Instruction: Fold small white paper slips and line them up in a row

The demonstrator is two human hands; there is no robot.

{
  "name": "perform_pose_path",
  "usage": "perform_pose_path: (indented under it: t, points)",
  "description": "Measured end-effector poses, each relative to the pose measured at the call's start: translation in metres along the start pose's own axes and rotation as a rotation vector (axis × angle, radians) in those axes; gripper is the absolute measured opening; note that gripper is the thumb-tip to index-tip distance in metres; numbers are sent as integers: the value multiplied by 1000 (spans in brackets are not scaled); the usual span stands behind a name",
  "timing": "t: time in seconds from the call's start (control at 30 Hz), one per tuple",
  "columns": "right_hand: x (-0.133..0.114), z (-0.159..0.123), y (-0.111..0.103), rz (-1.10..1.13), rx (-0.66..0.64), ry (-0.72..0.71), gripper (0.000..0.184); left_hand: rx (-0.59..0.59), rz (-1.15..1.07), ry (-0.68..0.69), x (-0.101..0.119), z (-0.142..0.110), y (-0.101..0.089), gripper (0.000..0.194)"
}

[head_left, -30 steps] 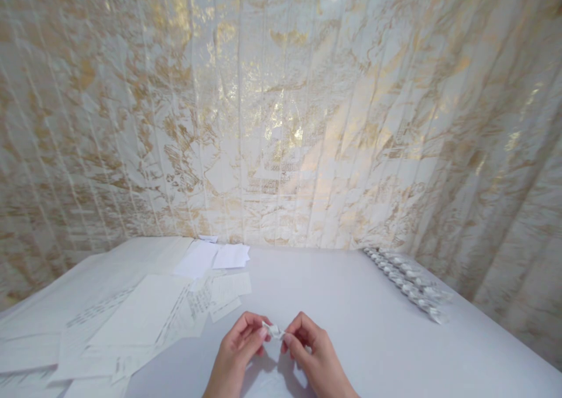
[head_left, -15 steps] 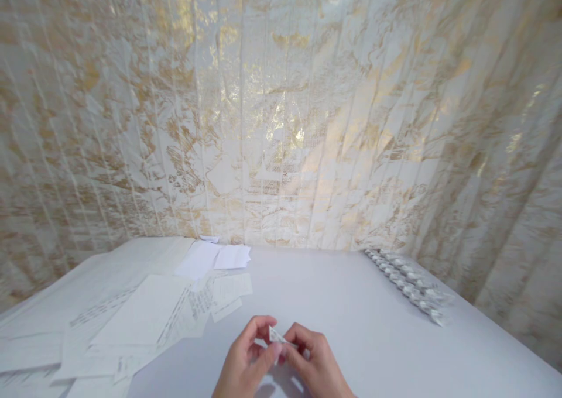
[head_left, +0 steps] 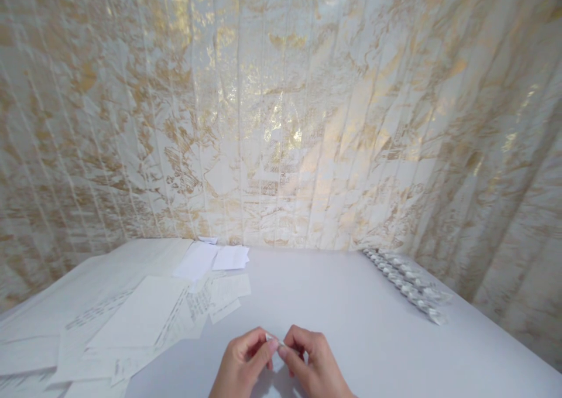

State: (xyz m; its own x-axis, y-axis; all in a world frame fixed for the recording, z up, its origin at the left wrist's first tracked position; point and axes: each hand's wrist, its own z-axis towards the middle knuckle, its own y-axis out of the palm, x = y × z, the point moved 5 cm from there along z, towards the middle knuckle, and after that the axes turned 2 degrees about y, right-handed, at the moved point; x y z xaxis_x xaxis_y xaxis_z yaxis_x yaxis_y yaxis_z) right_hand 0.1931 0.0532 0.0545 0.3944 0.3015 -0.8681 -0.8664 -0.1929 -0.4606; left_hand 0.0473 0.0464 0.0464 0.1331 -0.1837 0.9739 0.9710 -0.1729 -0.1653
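Close to the table's front edge, my left hand (head_left: 247,360) and my right hand (head_left: 311,360) meet over the white surface. Between their thumbs and fingertips they pinch a small folded piece of paper (head_left: 274,339), pale with dark print. Only a thin sliver of it shows; the fingers cover the rest. Both hands are closed on it, with the thumbs almost touching, and they cast a shadow on the table below.
Loose printed paper sheets (head_left: 136,316) overlap across the left side of the table (head_left: 351,316). Smaller white slips (head_left: 230,257) lie at the back. Rows of silvery, beaded-looking pieces (head_left: 406,284) line the right. A gold-patterned curtain (head_left: 281,123) hangs behind.
The folded paper has turned and shows less of its printed face now. My left fingers have lowered and drawn in around it; my right hand has hardly moved.
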Motion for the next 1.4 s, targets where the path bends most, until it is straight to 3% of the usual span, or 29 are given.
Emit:
perform_pose_path:
  t: [0.37, 0.5, 0.6, 0.77, 0.97, 1.13, 1.27, 1.4]
  points:
    - [-1, 2, -8, -246, 32, -120, 20, 17, -19, -5, -3, 0, -3, 52]
    - [-4, -1, -11, -352, 18, -260, 13, -29, -48, -43, -9, 3, 0, 51]
    - [-8, -3, -12, -348, 12, -325, 20, -2, -39, -56, -14, 5, -3, 49]
    - [-9, -2, -13, -245, 60, -270, 24, 30, -19, -57, -17, 2, -5, 38]
    - [-3, -3, -10, -185, 109, -135, 21, 43, 87, 43, 0, -5, 4, 21]
    - [-3, -2, -8, -140, 119, -144, 10, 36, 206, 61, 2, -6, 9, 24]
    - [-2, 0, -7, -114, 93, -159, 3, 43, 193, 60, 5, -6, 8, 16]
    - [-2, -2, -8, -112, 68, -166, 7, 45, 155, 49, 5, -4, 5, 13]
